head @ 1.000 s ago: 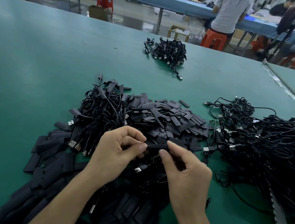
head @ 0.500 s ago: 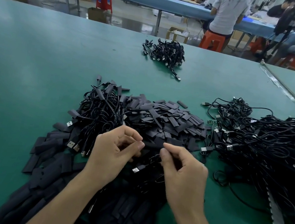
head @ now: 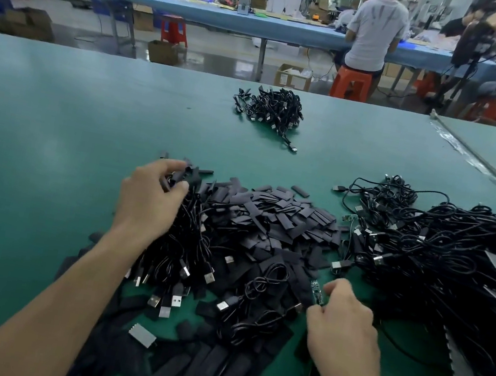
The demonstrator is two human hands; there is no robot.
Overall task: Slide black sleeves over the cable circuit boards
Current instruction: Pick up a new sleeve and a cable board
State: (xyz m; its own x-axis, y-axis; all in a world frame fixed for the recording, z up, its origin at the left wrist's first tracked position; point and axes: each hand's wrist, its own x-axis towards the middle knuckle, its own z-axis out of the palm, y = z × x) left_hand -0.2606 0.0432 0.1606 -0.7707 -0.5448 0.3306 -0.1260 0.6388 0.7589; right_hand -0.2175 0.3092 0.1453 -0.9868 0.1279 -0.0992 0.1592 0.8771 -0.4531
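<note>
Currently L hand has its fingers curled round a black sleeve at the far end of a cable bundle that runs beneath the palm; can't tell if a board sits inside that sleeve. R hand pinches a small green circuit board btwn thumb & forefinger, other fingers curled in. The board is bare, no sleeve on it, and is held just above the near-right edge of the sleeve pile. The bundle's USB plugs fan out toward the viewer, btwn the two forearms. The flat black sleeves spread from the L hand across to the right & continue down to the bottom edge of view. Right of the R hand, touching the sleeve pile, lies a big tangled cable heap w/ a grey saw-edged strip on its near side. Well apart, farther back on the green table, sits a small cable pile. In bkgd a person in a light T-shirt sits back to camera on an orange stool at a blue bench
</note>
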